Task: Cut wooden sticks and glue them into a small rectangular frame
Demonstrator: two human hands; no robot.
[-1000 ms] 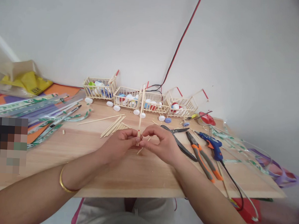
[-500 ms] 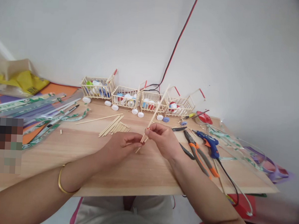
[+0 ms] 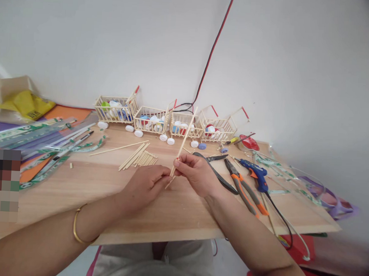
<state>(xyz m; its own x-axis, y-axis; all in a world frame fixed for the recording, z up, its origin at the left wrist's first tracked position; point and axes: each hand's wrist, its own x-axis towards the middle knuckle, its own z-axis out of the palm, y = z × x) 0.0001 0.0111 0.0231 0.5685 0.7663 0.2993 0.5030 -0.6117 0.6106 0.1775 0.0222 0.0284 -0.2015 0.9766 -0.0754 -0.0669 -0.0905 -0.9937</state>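
Greyish-white wall backs your wooden tabletop, where four miniature stick carts stand in a row. From the head view, your right hand pinches a slender wooden stick, slanting upward in front of the carts; your left hand pinches near its lower end. Loose sticks lie just beyond your left hand, orange-and-grey pliers and a blue glue gun right of your right.

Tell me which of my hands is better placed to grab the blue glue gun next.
Likely the right hand: it is nearer the glue gun, though the pliers lie between. The left hand is farther away. Both pinch the wooden stick, so the right would probably need to release it first.
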